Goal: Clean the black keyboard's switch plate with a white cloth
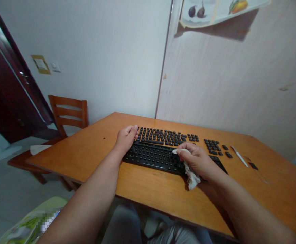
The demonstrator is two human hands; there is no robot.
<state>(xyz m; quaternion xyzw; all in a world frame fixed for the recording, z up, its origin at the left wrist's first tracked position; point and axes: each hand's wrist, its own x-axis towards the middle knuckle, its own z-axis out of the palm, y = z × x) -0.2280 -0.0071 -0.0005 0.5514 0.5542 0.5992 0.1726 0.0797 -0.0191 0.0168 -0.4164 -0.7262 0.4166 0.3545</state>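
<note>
A black keyboard base [153, 158] with its keycaps off lies on the table, showing rows of small round key seats. My left hand [126, 137] is closed at its far left corner, fingers curled around the edge; the fingertips are partly hidden. Over the right half of the base, my right hand [194, 156] pinches a crumpled white tissue [192, 178]. One tip of the tissue touches the key area, and the rest hangs down past the near edge. Behind the base, the loose black keycaps [160, 135] are laid out in rows in keyboard order.
More keycaps [212, 146] lie at the right. Beyond them are a white pen-like stick [239, 157] and a small dark item [253, 166]. A tiny dark speck [104, 138] is on the wooden table [87, 152] at left. A wooden chair [70, 112] stands behind the left edge.
</note>
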